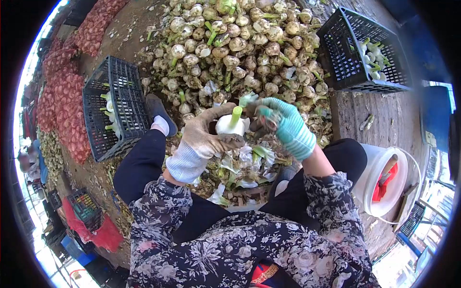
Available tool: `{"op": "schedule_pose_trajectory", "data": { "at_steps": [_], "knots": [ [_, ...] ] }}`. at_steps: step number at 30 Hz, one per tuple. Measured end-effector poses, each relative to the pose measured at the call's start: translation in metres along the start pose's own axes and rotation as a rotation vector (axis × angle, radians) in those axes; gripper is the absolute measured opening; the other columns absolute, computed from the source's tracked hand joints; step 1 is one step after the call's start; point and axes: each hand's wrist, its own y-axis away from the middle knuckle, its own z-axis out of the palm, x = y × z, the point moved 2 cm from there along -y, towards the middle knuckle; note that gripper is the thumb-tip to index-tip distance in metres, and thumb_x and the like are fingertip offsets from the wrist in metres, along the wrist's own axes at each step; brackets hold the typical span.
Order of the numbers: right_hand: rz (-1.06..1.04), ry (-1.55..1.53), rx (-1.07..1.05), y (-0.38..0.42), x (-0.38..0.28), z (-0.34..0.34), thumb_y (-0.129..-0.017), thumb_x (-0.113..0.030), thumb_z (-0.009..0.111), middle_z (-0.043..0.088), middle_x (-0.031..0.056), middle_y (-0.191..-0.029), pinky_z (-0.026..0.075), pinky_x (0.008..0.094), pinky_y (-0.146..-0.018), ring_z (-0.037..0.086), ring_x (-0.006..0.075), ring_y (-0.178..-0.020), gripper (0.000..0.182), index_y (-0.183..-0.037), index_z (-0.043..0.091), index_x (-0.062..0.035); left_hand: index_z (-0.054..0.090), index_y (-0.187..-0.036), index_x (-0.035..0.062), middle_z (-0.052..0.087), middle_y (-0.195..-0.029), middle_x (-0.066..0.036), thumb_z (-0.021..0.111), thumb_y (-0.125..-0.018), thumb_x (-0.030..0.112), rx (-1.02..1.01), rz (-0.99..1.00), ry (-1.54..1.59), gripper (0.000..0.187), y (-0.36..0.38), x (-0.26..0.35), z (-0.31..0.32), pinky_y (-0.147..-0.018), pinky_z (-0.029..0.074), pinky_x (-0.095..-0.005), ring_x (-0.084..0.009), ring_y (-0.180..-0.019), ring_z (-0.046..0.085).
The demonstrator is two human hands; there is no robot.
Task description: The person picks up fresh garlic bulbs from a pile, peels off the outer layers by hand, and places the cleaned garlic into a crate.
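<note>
My left hand, in a soiled white knit glove, wraps round a peeled white garlic bulb with a short cut green stem pointing up. On the bulb's right side is my right hand, in a green striped glove with dark, dirty fingers. Those fingers are curled together right at the bulb, and I cannot tell what they grip. A pale green scrap of garlic skin shows at their tips. Below both hands, loose skins and leaves litter the ground between my legs.
A large heap of unpeeled garlic lies ahead. Black crates with white bulbs stand at left and right. A white bucket with something red inside sits by my right knee. Red net sacks line the far left.
</note>
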Motion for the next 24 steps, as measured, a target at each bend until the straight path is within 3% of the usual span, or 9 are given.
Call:
{"op": "schedule_pose_trajectory", "data": {
  "at_steps": [1,2,9,15,17,18,21,23,24],
  "knots": [
    [-0.005,-0.026,-0.042,0.007,-0.002,0.006,-0.083,-0.008,0.062,0.061,0.0034,-0.078,0.046,0.0206,-0.057,0.055,0.0067,-0.066,0.022,-0.101,0.06,0.0035,0.038,-0.124,-0.0067,0.052,-0.112,-0.017,0.073,-0.065,-0.006,0.005,0.007,-0.006,0.069,-0.001,-0.002,-0.002,-0.075,0.057,-0.043,-0.0309,-0.095,0.059],
    [-0.011,-0.056,-0.079,0.011,-0.002,0.01,-0.083,-0.01,0.063,0.061,0.0035,-0.078,0.045,0.0198,-0.057,0.054,0.006,-0.066,0.023,-0.101,0.06,0.0036,0.046,-0.121,-0.0022,0.057,-0.11,-0.01,0.083,-0.055,0.0,-0.003,-0.029,0.153,0.076,-0.002,-0.003,-0.002,-0.084,0.052,-0.0304,-0.0172,-0.097,0.058],
    [-0.716,0.888,0.19,0.01,0.009,0.024,-0.071,-0.005,0.063,0.056,0.0109,-0.069,0.047,0.0326,-0.055,0.057,0.0244,-0.061,0.014,-0.083,0.057,-0.0004,0.039,-0.127,-0.0027,0.056,-0.112,-0.011,0.082,-0.061,0.007,0.155,0.084,0.059,0.08,-0.002,-0.01,0.007,-0.086,0.05,-0.0281,-0.0181,-0.1,0.056],
    [-0.836,0.921,0.018,0.023,0.014,0.049,-0.068,-0.007,0.063,0.057,0.0136,-0.071,0.048,0.036,-0.054,0.059,0.0286,-0.061,0.019,-0.085,0.054,-0.0031,0.04,-0.127,-0.0023,0.048,-0.125,-0.012,0.05,-0.089,0.025,0.238,0.065,0.217,0.047,0.001,0.001,0.011,-0.095,0.039,-0.031,-0.0226,-0.112,0.048],
    [-0.608,0.441,0.215,-0.01,0.015,0.017,-0.071,-0.006,0.062,0.061,0.0152,-0.072,0.049,0.0333,-0.054,0.06,0.027,-0.06,0.018,-0.088,0.057,-0.0029,0.05,-0.119,-0.0038,0.056,-0.113,-0.013,0.043,-0.091,0.03,0.235,0.221,0.34,0.045,0.001,0.01,0.02,-0.093,0.04,-0.0285,-0.0203,-0.102,0.052],
    [-0.317,0.59,0.418,-0.025,0.012,0.001,-0.075,-0.005,0.059,0.063,0.0151,-0.074,0.05,0.0333,-0.058,0.062,0.028,-0.062,0.016,-0.091,0.059,-0.0042,0.05,-0.118,-0.0048,0.054,-0.116,-0.016,0.046,-0.087,0.019,0.214,0.29,0.408,0.039,0.005,0.01,0.015,-0.1,0.037,-0.0332,-0.0237,-0.112,0.047],
    [-0.206,1.261,-0.175,-0.024,0.061,0.016,-0.072,0.0,0.056,0.065,0.0132,-0.082,0.051,0.0349,-0.07,0.063,0.0274,-0.071,0.023,-0.093,0.061,-0.0067,0.05,-0.118,-0.0035,0.055,-0.114,-0.017,0.052,-0.081,0.012,0.018,0.263,0.811,0.04,-0.003,-0.002,-0.014,-0.101,0.037,-0.0386,-0.0238,-0.11,0.05],
    [-0.148,1.339,-0.223,-0.013,0.077,0.019,-0.071,-0.006,0.059,0.065,0.0152,-0.087,0.049,0.0377,-0.075,0.062,0.0322,-0.079,0.032,-0.103,0.061,-0.013,0.052,-0.114,-0.0001,0.061,-0.09,-0.008,0.053,-0.081,0.013,0.182,0.097,0.907,0.036,0.005,0.009,-0.015,-0.099,0.038,-0.0444,-0.0192,-0.088,0.058],
    [-0.054,1.371,-0.179,-0.019,0.076,0.011,-0.072,-0.009,0.06,0.064,0.0171,-0.091,0.049,0.0382,-0.076,0.061,0.0338,-0.084,0.038,-0.11,0.06,-0.0157,0.053,-0.113,0.0005,0.06,-0.082,-0.006,0.052,-0.084,0.016,0.057,0.134,0.933,0.033,0.001,0.012,-0.016,-0.097,0.039,-0.0444,-0.0188,-0.081,0.057]
  ]
}}
